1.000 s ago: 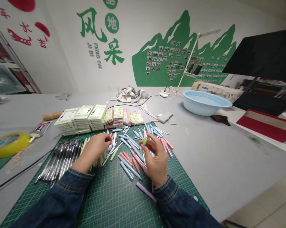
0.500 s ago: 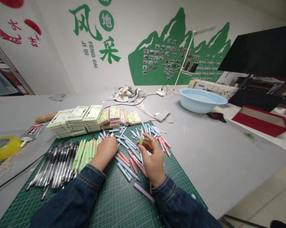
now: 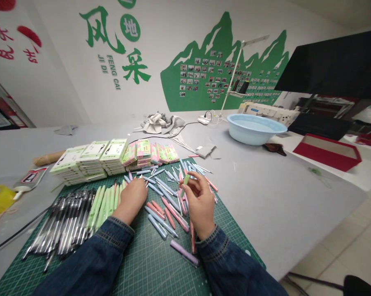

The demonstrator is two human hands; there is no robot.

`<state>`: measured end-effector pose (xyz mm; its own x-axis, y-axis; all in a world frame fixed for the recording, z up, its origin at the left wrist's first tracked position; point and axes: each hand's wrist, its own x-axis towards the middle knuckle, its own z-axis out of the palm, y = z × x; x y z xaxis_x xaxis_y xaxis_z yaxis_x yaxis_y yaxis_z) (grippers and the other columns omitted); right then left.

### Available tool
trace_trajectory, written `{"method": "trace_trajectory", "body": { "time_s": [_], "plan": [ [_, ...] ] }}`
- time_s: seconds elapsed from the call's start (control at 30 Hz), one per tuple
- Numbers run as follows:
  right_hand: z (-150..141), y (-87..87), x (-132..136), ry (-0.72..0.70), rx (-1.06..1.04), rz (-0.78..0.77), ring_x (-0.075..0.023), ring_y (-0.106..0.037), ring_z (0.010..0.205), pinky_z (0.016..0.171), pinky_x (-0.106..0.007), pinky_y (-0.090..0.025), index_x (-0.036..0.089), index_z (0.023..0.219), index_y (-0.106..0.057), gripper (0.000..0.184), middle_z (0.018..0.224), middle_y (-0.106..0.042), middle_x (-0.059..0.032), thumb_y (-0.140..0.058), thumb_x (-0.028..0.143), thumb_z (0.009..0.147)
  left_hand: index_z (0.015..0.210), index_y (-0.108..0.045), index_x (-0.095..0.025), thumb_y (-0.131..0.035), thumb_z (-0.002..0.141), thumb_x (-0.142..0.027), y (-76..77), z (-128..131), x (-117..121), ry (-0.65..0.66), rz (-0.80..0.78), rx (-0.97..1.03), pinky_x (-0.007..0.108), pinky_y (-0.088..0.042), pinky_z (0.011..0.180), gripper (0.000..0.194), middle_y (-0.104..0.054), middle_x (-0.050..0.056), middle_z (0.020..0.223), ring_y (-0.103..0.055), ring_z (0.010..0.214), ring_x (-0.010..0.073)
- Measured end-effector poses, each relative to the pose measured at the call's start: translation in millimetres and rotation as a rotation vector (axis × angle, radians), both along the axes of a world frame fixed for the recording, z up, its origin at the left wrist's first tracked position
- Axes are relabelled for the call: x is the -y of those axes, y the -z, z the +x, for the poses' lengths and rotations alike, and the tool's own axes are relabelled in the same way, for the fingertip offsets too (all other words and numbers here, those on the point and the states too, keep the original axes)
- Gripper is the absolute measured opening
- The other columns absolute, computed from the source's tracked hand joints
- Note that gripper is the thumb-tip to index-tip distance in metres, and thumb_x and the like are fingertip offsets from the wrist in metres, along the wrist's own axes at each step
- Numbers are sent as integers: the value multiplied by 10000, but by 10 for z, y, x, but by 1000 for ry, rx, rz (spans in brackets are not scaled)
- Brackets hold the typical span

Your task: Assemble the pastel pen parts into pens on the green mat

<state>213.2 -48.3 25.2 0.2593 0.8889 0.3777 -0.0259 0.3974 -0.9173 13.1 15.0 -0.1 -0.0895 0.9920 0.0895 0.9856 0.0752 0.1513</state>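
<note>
My right hand (image 3: 201,207) pinches a short light green pen piece (image 3: 185,183) upright between thumb and fingers, above the loose pens. My left hand (image 3: 132,198) reaches down at the far side of the mat with fingers closed; small pale tips show by its fingertips, but what it grips is hidden. Blue pen parts (image 3: 156,224) and pink pen parts (image 3: 175,213) lie scattered between and beyond the hands. Left of my left hand lie a row of light green pens (image 3: 103,203) and a pile of clear pens with black parts (image 3: 65,222). A purple pen part (image 3: 184,252) lies near my right cuff.
All this rests on a green cutting mat (image 3: 154,271). Stacked white-green boxes (image 3: 93,158) and pink-green boxes (image 3: 148,151) stand behind the pens. Farther off are a blue basin (image 3: 255,131), a red box (image 3: 327,154), crumpled cloth (image 3: 157,123), a glue tube (image 3: 31,179) and yellow tape (image 3: 0,201).
The view has shifted slightly, so the scene sits a little farther left. In my right hand the green piece has tilted and shows more of its length. My left hand stays in about the same place.
</note>
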Motion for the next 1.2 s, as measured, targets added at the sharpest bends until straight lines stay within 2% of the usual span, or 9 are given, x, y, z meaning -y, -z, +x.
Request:
{"method": "trace_trajectory", "body": {
  "time_s": [0.17, 0.3, 0.37, 0.5, 0.6, 0.7, 0.8, 1.0, 1.2],
  "plan": [
    [2, 18, -10, -17, 5, -4, -184, -668, 873, 833, -359, -527, 211, 1146, -522, 345, 927, -689, -42, -572, 148, 811, 703, -651, -150, -509, 688, -219, -12, -47, -74, -54, -43, 77, 331, -432, 645, 158, -688, 173, 805, -645, 815, 306],
    [-21, 50, -19, -41, 4, -35, -181, -670, 865, 827, -348, -525, 213, 1119, -540, 330, 910, -695, -36, -575, 139, 800, 587, -601, -168, -536, 690, -314, -82, -172, -95, -48, -63, 203, 283, -403, 565, 190, -649, 88, 626, -626, 664, 239],
    [-48, 69, -14, -73, 17, -50, -181, -673, 849, 810, -338, -528, 213, 1095, -560, 317, 899, -699, -35, -583, 137, 789, 610, -584, -171, -522, 723, -355, -146, -191, -53, -8, -60, 437, 252, -386, 507, 224, -594, 29, 557, -579, 554, 179],
    [-108, 88, 18, -145, 78, -48, -181, -670, 839, 786, -317, -528, 206, 1023, -615, 254, 891, -701, -33, -568, 129, 785, 758, -562, -179, -657, 680, -342, -359, -63, 113, 174, -36, 1217, 223, -446, 518, 204, -571, -28, 626, -540, 551, 115],
    [-133, 83, 40, -180, 117, -40, -176, -665, 844, 795, -306, -521, 208, 986, -640, 242, 899, -699, -26, -552, 112, 782, 873, -557, -190, -716, 668, -298, -571, 80, 250, 279, -16, 1435, 236, -492, 539, 280, -611, -16, 712, -551, 579, 105],
    [-144, 76, 48, -190, 131, -49, -173, -664, 835, 793, -301, -520, 212, 978, -646, 254, 883, -699, -18, -558, 101, 768, 923, -565, -192, -675, 739, -280, -751, 173, 370, 359, 30, 1522, 250, -519, 561, 232, -636, 7, 776, -575, 605, 107],
    [-156, 70, 53, -209, 144, -51, -171, -661, 820, 779, -296, -520, 210, 952, -651, 240, 860, -694, -12, -560, 99, 760, 915, -577, -189, -601, 812, -282, -845, 234, 457, 396, 135, 1577, 256, -529, 579, 141, -645, 18, 817, -593, 626, 108],
    [-171, 52, 59, -235, 156, -17, -154, -648, 785, 751, -271, -517, 205, 915, -656, 225, 827, -677, 1, -545, 84, 762, 894, -593, -175, -582, 826, -282, -835, 340, 511, 395, 259, 1509, 273, -545, 606, 127, -637, 20, 849, -600, 629, 107],
    [-168, 56, 67, -241, 188, -22, -148, -645, 778, 749, -263, -518, 202, 924, -659, 269, 831, -675, 1, -533, 48, 744, 891, -599, -182, -586, 818, -313, -796, 329, 489, 356, 318, 1459, 295, -557, 619, 150, -632, 20, 857, -605, 646, 122]
  ]
}}
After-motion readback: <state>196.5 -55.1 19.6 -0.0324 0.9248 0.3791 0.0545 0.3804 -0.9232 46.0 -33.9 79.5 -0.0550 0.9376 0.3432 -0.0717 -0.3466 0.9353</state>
